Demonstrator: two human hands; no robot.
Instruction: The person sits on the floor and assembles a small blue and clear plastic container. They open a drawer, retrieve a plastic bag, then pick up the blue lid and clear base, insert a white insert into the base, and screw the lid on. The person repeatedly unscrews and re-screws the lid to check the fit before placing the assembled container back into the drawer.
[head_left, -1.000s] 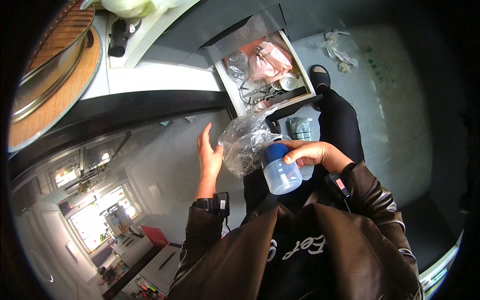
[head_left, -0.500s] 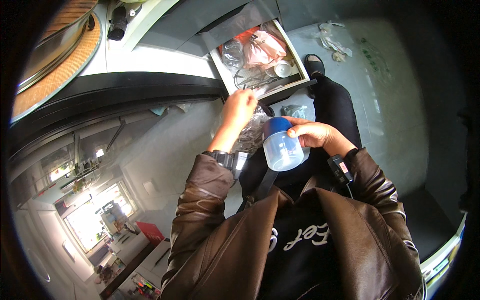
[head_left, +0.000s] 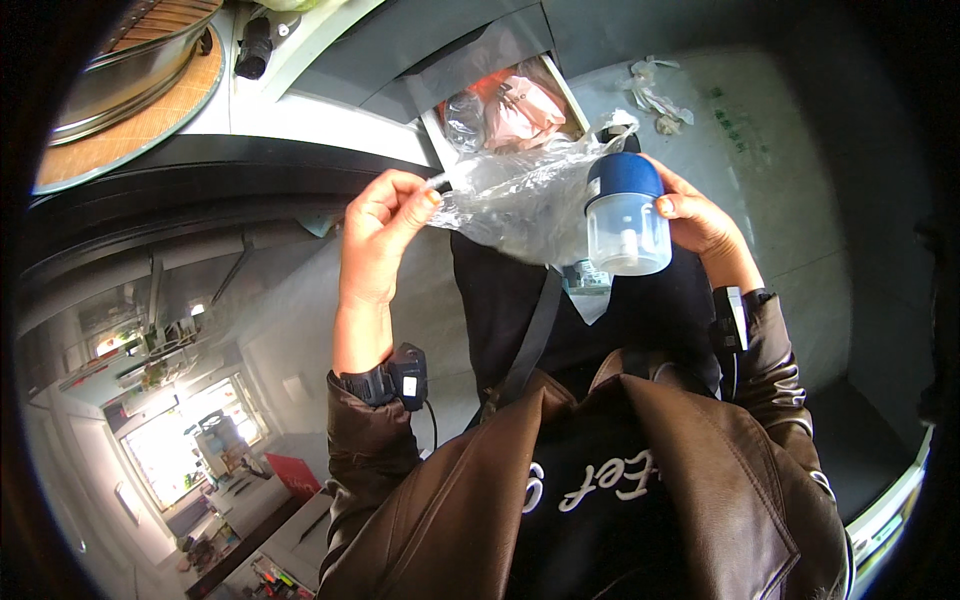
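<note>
Between my two hands a crumpled clear plastic bag (head_left: 520,200) is stretched out above my lap. My left hand (head_left: 382,225) pinches the bag's left end between thumb and fingers. In my right hand (head_left: 705,225) is a translucent plastic jar (head_left: 628,235) with a dark blue lid, gripped from its right side, lid pointing away from me. The bag's right end runs behind the jar; whether my right fingers also hold it is hidden. Beyond the bag an open drawer (head_left: 435,138) holds a pink plastic bag (head_left: 523,112) and clear plastic; its front part is covered by the stretched bag.
On the counter at upper left stand a glass-sided pot (head_left: 125,85) on a woven round mat (head_left: 185,105) and a black object (head_left: 254,48). Crumpled white plastic (head_left: 655,98) lies on the floor at upper right. Below the jar, a clear container (head_left: 587,278) shows partly between my legs.
My left hand has moved left from the drawer's front and now pulls the clear bag out wide. The bag has come up from above my lap. My right hand has carried the jar right and farther away.
</note>
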